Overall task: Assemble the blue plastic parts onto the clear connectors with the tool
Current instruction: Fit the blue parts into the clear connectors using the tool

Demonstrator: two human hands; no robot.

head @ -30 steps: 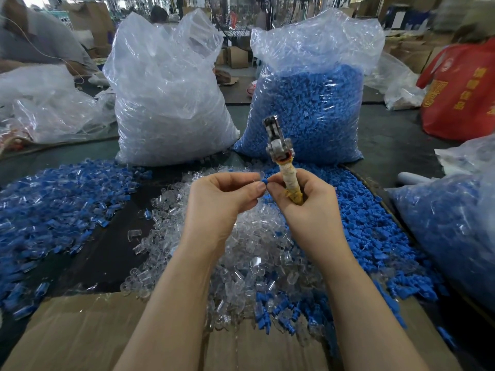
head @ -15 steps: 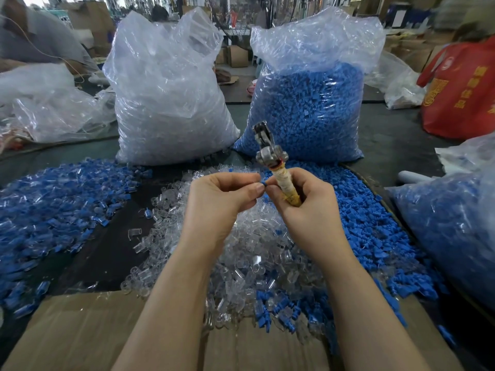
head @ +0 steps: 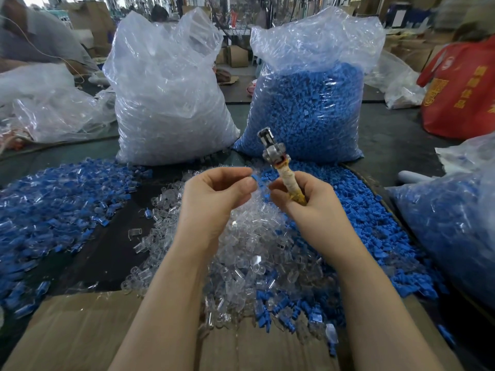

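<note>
My left hand (head: 214,195) pinches a small blue part with a clear connector (head: 255,179) between thumb and fingertips, above the heap of clear connectors (head: 249,253). My right hand (head: 308,207) grips the tool (head: 281,167) by its tape-wrapped handle, its metal head pointing up and slightly left. The two hands are a small gap apart. Loose blue parts (head: 375,231) lie right of the clear heap. A pile of assembled blue-and-clear pieces (head: 59,199) spreads on the left.
A tall bag of clear connectors (head: 171,103) and a bag of blue parts (head: 308,108) stand at the back. Another bag of blue pieces (head: 450,226) sits at the right, a red bag (head: 463,89) behind it. Flat cardboard (head: 80,330) lies near me. A person works far left.
My hands have drawn slightly apart; the left hand now holds the blue piece clear of the right fingers. The tool's head has tilted a little more to the left.
</note>
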